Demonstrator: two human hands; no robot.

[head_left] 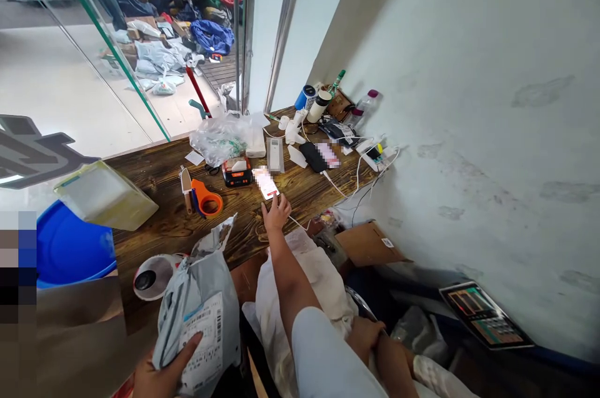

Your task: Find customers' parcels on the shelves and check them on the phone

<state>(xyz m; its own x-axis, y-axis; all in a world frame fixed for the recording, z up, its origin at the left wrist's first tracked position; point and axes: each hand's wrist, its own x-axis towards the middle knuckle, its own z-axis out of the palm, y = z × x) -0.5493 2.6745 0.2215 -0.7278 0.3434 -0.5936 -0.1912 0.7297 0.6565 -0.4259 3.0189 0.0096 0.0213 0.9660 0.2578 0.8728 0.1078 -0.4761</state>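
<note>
My left hand (164,370) is closed on the lower edge of a grey plastic mailing parcel (206,317), its thumb lying across the white printed label. The parcel's torn-looking top flap rises towards the table edge. My right hand (277,213) reaches over the dark wooden table (244,223), fingers apart, with fingertips at the near end of a lit phone (266,184) lying flat. Left of the phone are a black-and-orange device (237,172), an orange tape dispenser (207,199) and a knife-like tool (186,189).
A tape roll (154,276) sits by the parcel. To the left are a blue tub (75,245) and a yellowish clear box (110,195). Plastic wrap (225,139), bottles and cables crowd the table's back. Another person's hand (368,335) is at lower right, near a calculator (487,313).
</note>
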